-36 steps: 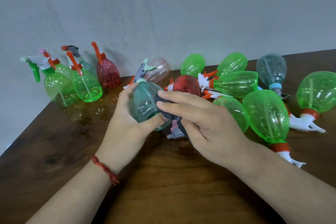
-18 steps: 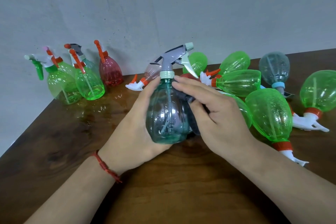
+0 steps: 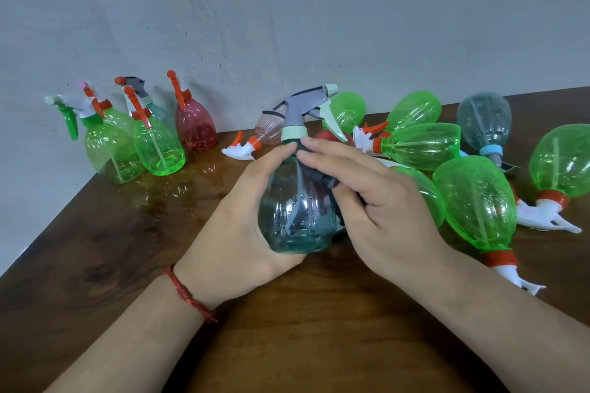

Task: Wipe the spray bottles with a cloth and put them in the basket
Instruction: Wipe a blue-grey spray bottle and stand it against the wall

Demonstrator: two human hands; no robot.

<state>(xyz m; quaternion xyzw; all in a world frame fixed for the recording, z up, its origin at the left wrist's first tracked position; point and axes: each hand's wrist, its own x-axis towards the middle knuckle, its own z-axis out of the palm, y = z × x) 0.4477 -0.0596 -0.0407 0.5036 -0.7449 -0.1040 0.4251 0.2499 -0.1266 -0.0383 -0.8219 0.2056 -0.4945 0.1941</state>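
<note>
1. Head view: the left hand (image 3: 236, 226) grips a teal spray bottle (image 3: 297, 220) from its left side. The fingers wrap round the back of the body and the thumb lies along the front, up to the neck.
2. The bottle stands upright in the middle of the view, over the near part of the wooden table (image 3: 95, 249). Whether its base touches the wood cannot be told.
3. Its grey trigger head (image 3: 300, 105) has a pale green collar and nozzle, and the nozzle points to the right.
4. The right hand (image 3: 376, 210) holds a dark cloth (image 3: 324, 177) against the bottle's shoulder. The upper fingers lie close together across the neck. The lower ones bend round the cloth, and a fold of it shows between them.
5. The fingertips of the two hands meet just below the collar.
6. A red thread bracelet (image 3: 188, 293) circles the left wrist.
7. At the far left, against the grey wall (image 3: 287, 9), a cluster of bottles stands upright. It includes two green bottles (image 3: 108, 150) at the front and a red bottle (image 3: 195, 124) behind them.
8. To the right of the hands, a heap of green bottles (image 3: 475, 201) lies on its sides, some touching. A grey-blue bottle (image 3: 483, 120) lies at the back of the heap.
9. A pale pink bottle (image 3: 271, 128) lies behind the held one, its orange and white trigger towards the left.
</note>
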